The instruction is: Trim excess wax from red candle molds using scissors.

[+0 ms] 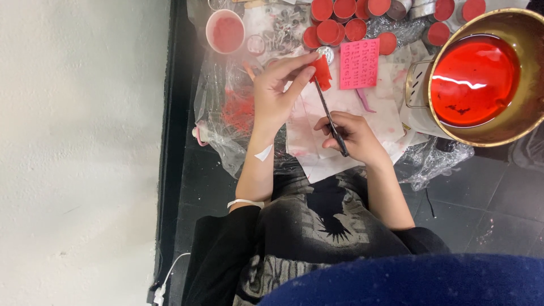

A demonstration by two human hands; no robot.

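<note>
left hand (pixel 276 93): fingertips pinching a small red wax piece (pixel 322 72), held up over the white paper (pixel 345 110)
right hand (pixel 352 136): curled tight around dark scissors (pixel 331 118), tip right at the wax
risk: wax looks crumbly, so it could snap; the blade's close to those fingertips
nearby: gold pot (pixel 481 76) of red liquid, easy to bump

Two bare hands are showing, one left (pixel 276 93) and one right (pixel 352 136). One pair of scissors (pixel 331 122), one brass pot of red liquid (pixel 481 73), one pink card (pixel 359 63), one pink-filled cup (pixel 225 31), and roughly a dozen small red-filled tins (pixel 327 31) are sitting there.
</note>
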